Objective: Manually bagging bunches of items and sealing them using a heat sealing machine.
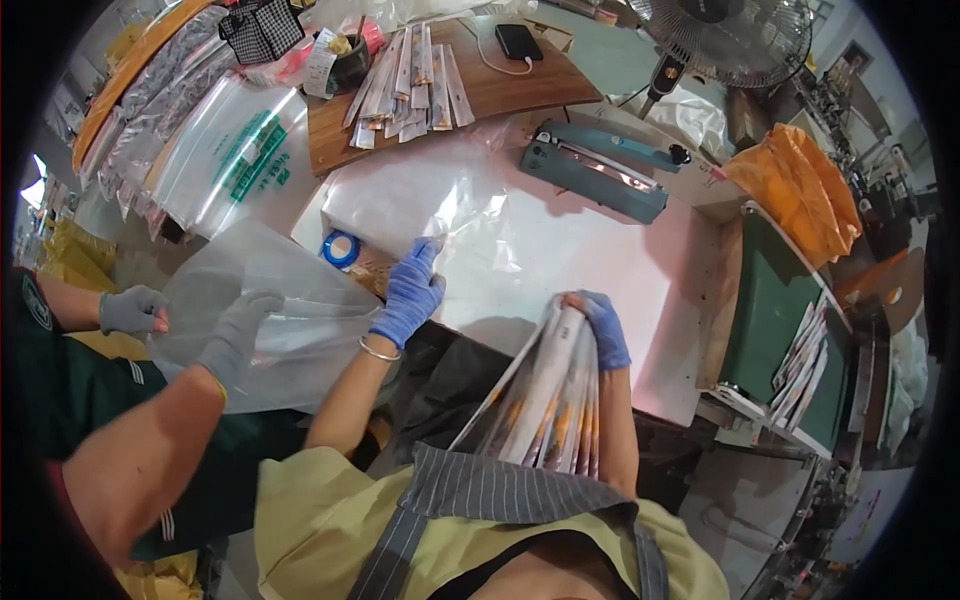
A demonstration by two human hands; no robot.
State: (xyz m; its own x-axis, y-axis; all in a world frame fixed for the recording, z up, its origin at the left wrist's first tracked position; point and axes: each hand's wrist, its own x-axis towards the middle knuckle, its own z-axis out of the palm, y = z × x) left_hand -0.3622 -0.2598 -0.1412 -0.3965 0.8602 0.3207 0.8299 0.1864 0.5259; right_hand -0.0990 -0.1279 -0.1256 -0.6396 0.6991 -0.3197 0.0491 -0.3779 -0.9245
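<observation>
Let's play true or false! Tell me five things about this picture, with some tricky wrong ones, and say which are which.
1. The person's right hand holds a bundle of long, thin packets. True.
2. The person's left hand is bare. False: it wears a blue glove.
3. A black phone lies on the brown wooden board. True.
4. The fan is at the bottom left of the picture. False: it is at the top right.
5. The co-worker's hands hold see-through plastic. True.
</observation>
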